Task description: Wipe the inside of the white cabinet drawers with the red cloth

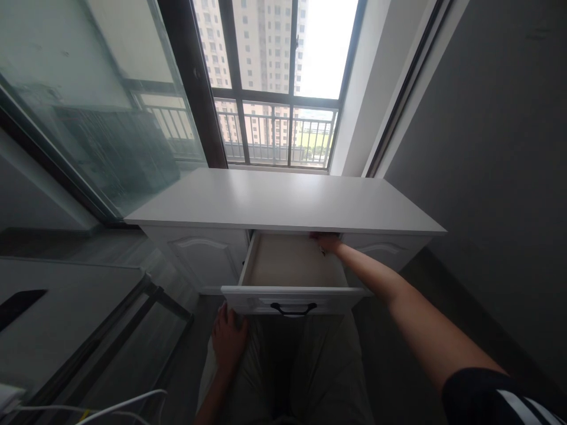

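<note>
A white drawer (292, 290) with a dark curved handle (293, 309) is pulled out of a white cabinet (283, 200). Its visible bottom is bare. My right hand (326, 241) reaches in at the back right corner, just under the cabinet top's front edge. The fingers look curled in shadow, and a small shiny bit shows below them, too small to name. Below the drawer front's left end, my left hand (228, 335) lies on my knee, fingers loosely spread and holding nothing.
Cabinet doors flank the drawer on the left (206, 260) and right (385, 251). At left stands a table (80, 295) with a dark flat object (20, 304) on it; white cables (128, 400) run in front. A window (274, 82) and sliding glass door (110, 106) are behind.
</note>
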The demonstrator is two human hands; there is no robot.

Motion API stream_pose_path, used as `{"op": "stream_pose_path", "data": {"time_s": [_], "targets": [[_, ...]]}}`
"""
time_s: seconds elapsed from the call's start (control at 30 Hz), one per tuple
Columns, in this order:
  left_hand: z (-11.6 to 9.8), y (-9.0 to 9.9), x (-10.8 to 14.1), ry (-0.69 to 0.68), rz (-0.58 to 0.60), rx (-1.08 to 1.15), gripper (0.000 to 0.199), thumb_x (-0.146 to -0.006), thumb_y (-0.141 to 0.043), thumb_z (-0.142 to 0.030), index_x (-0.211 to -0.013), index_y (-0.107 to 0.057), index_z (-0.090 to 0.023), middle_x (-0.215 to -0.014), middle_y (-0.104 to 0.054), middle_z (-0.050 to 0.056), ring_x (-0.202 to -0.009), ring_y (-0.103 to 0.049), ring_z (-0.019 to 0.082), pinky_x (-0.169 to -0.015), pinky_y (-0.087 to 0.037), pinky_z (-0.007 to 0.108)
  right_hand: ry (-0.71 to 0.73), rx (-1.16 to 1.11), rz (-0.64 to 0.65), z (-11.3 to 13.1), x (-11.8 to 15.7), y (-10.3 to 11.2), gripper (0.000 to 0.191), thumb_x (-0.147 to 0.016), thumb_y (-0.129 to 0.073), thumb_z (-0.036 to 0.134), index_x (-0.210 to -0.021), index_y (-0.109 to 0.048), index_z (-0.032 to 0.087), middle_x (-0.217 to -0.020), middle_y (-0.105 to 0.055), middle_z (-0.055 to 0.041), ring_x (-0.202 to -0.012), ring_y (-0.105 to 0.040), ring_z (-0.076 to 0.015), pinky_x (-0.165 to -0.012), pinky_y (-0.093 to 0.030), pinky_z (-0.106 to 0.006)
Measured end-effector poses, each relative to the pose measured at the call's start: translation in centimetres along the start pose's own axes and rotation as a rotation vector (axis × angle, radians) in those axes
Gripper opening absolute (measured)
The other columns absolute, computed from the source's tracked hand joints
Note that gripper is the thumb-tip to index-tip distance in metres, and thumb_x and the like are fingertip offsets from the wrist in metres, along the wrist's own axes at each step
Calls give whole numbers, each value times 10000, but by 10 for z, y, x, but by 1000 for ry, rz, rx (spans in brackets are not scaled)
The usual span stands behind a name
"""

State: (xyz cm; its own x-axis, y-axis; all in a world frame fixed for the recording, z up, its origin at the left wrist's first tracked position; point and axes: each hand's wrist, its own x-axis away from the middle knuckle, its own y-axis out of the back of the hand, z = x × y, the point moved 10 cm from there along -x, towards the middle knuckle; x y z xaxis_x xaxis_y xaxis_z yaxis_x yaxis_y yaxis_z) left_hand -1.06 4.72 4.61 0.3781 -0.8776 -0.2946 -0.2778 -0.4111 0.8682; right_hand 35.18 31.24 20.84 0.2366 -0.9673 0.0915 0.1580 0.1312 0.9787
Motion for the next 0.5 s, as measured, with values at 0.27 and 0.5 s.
{"op": "stream_pose_path", "data": {"time_s": [0.27, 0.5], "targets": [[2, 0, 1, -16, 31, -39, 446, -962, -516, -374, -1333, -629, -154, -1598, -478, 192, -1475, -444, 373, -1143, -462, 548, -68, 122, 103, 3, -13, -13, 413, -955, -495, 45, -1279, -747, 87, -1394, -668, -234, -1395, -565, -348, -1189, -401, -456], [0, 4, 2, -23, 19, -23, 451, -969, -519, -381, -1342, -625, -149, -1612, -457, 195, -1477, -437, 378, -1144, -463, 560, -27, 235, 135, 7, -13, -17, 434, -997, -469, 71, -1373, -684, 50, -1420, -639, -265, -1421, -536, -352, -1195, -386, -445]]}}
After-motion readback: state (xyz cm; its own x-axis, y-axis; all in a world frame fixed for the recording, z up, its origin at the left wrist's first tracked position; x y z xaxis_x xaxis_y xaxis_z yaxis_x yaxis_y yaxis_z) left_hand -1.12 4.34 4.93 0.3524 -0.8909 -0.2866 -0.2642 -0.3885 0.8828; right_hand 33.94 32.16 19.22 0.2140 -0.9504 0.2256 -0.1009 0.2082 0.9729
